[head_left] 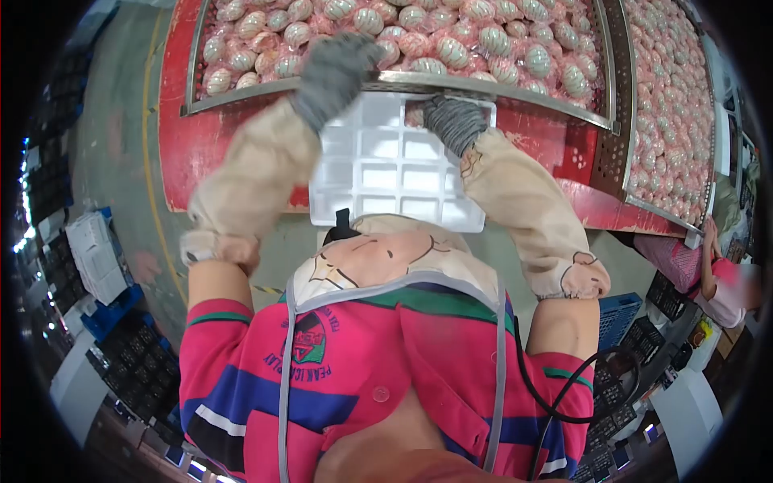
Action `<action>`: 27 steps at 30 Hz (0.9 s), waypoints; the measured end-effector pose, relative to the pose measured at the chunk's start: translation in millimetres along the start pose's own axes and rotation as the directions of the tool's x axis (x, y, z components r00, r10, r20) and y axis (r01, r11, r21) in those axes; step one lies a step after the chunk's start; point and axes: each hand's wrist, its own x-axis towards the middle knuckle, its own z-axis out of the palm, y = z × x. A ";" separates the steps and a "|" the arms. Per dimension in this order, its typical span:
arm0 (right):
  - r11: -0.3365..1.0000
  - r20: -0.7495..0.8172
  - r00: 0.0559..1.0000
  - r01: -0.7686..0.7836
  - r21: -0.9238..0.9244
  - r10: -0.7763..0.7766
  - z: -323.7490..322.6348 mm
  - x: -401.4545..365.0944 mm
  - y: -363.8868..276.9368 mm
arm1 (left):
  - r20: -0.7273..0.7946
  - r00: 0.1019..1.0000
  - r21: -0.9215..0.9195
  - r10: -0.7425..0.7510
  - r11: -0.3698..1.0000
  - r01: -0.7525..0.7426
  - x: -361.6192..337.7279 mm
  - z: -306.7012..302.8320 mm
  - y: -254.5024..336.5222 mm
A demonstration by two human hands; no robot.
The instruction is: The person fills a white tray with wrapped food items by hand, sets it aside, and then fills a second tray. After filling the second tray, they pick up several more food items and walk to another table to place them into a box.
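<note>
My left hand [338, 72], in a grey knit glove, is over the front rim of a metal-edged bin [394, 78] of round, pale striped items in clear and pink wrapping [451, 51]. It is blurred, and its fingertips are hard to make out. In a matching glove, my right hand [455, 122] reaches into the upper part of a white compartment tray [378, 173]. A pinkish wrapped item [415, 117] lies by its fingers in a top compartment. Whether either hand grips anything is not visible.
The bin rests on a red table [193, 153]. Another bin [668, 113] of wrapped items stands at the right. A person in pink [717, 282] is at the right edge. White stacked trays [97, 258] sit on a blue pallet at the left, beside dark crates.
</note>
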 end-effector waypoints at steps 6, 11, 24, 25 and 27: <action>1.000 0.004 1.000 -0.020 0.007 0.020 -2.9 -9.7 0.8 | 0.801 0.586 -0.274 -0.122 0.795 0.541 23.0 -12.8 -63.1; 0.999 0.006 0.999 -0.035 0.022 0.035 0.5 -15.7 -1.8 | 0.419 0.864 -0.237 0.279 0.952 -0.192 6.4 15.3 -71.7; 0.702 -0.168 0.963 -0.030 0.711 0.211 -38.4 -40.1 -14.7 | 0.497 0.715 -0.767 -0.492 0.136 0.627 -57.9 -53.1 8.4; 0.533 -0.150 0.948 -0.024 0.846 0.280 -37.0 -40.3 -19.5 | 0.501 0.708 -0.765 -0.497 0.128 0.631 -64.1 -45.6 12.6; 0.380 -0.057 0.939 -0.081 0.921 0.339 -37.1 -42.5 -27.7 | 0.630 0.618 -0.747 -0.470 -0.151 0.647 -83.7 -19.9 22.7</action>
